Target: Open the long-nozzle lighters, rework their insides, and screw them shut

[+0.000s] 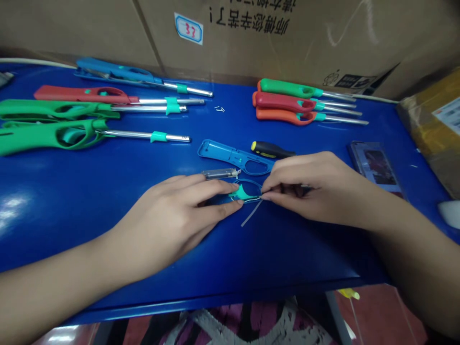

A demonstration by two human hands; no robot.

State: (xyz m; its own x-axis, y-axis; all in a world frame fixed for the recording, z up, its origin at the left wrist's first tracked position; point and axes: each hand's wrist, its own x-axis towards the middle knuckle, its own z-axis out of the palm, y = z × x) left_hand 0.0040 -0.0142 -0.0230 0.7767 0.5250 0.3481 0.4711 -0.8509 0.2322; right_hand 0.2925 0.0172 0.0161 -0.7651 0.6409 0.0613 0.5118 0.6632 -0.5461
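My left hand lies over a blue lighter shell half, steadying it with its fingertips; most of the shell is hidden beneath. Inside the shell's loop sits a teal trigger. My right hand pinches a thin whitish wire or tube at the shell's right end, its loose tail pointing toward me. A clear fuel tank lies just above my left fingers. Beyond both hands is the other blue shell half, and a black-and-yellow screwdriver rests behind my right hand.
Several opened lighters in green, red and blue lie at left. Three closed lighters are stacked at back right. Small screws lie between them. A phone is at right. Cardboard boxes border the blue table.
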